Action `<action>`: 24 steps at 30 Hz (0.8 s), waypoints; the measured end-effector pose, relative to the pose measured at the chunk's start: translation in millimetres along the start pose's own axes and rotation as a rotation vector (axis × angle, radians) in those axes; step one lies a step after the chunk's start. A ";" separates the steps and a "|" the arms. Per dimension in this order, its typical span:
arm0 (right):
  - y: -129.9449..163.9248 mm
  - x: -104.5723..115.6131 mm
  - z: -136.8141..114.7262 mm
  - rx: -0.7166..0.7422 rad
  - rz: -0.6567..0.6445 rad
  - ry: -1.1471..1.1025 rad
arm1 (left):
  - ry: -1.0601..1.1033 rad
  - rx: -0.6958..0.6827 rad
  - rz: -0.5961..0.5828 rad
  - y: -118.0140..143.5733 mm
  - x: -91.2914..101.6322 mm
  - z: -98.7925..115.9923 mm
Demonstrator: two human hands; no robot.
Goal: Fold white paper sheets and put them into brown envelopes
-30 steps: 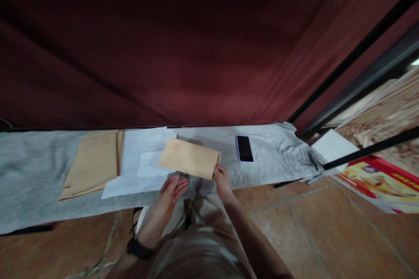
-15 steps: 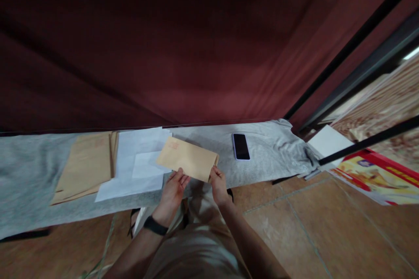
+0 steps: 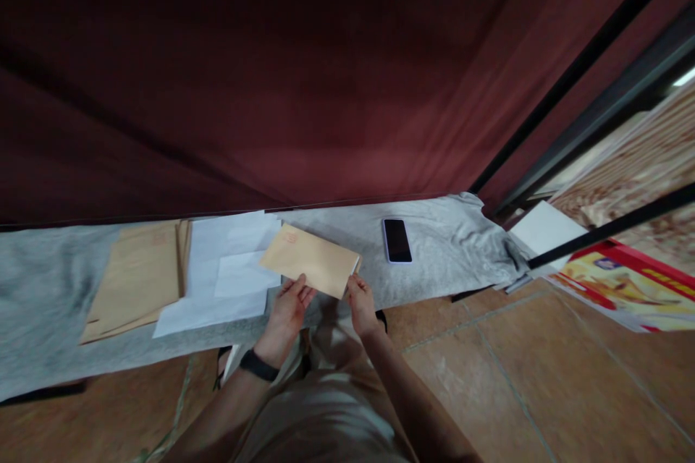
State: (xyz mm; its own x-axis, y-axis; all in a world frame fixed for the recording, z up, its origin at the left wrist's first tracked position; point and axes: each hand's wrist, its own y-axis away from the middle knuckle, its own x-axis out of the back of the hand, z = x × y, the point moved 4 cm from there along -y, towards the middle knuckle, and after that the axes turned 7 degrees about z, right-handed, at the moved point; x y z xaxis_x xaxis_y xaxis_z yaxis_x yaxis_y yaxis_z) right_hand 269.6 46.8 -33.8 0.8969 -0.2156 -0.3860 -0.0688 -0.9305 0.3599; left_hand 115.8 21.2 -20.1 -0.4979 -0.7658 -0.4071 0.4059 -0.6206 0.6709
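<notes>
A tan envelope [image 3: 308, 260] with a small red stamp mark near its far left corner is held just above the grey cloth [image 3: 54, 282]. My left hand [image 3: 287, 309] grips its near edge, and my right hand [image 3: 359, 302] pinches its near right corner. A black band sits on my left wrist. Loose white sheets [image 3: 228, 275] lie on the cloth just left of the envelope. Further left rests a stack of tan envelopes [image 3: 138, 277].
A dark phone [image 3: 397, 239] lies face up on the cloth to the right. A dark red curtain [image 3: 304, 79] hangs behind. A white sheet [image 3: 546, 231] and a red and yellow printed box [image 3: 624, 281] lie on the tiled floor [image 3: 532, 376] at the right, behind black bars.
My left hand rose from below the envelope and took hold of its near edge. The view shifted slightly, and the envelope stayed between both hands.
</notes>
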 end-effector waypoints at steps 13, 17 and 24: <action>-15.7 13.0 13.3 -0.075 -0.031 0.044 | -0.195 -0.068 -0.037 -14.8 -3.7 -11.9; -21.3 21.2 12.4 -0.063 -0.051 0.110 | -0.243 -0.117 -0.040 -22.4 -8.6 -4.0; -27.7 53.6 -13.8 0.362 0.036 0.571 | -0.302 -0.205 -0.123 -46.2 -39.6 23.2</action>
State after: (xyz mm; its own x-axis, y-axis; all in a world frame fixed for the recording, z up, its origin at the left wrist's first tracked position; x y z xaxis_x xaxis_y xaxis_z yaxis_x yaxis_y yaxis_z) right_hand 325.6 65.1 -52.7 0.9745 -0.1505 0.1663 -0.1556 -0.9876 0.0182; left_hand 99.0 84.1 -20.6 -0.7436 -0.6179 -0.2554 0.4586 -0.7493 0.4778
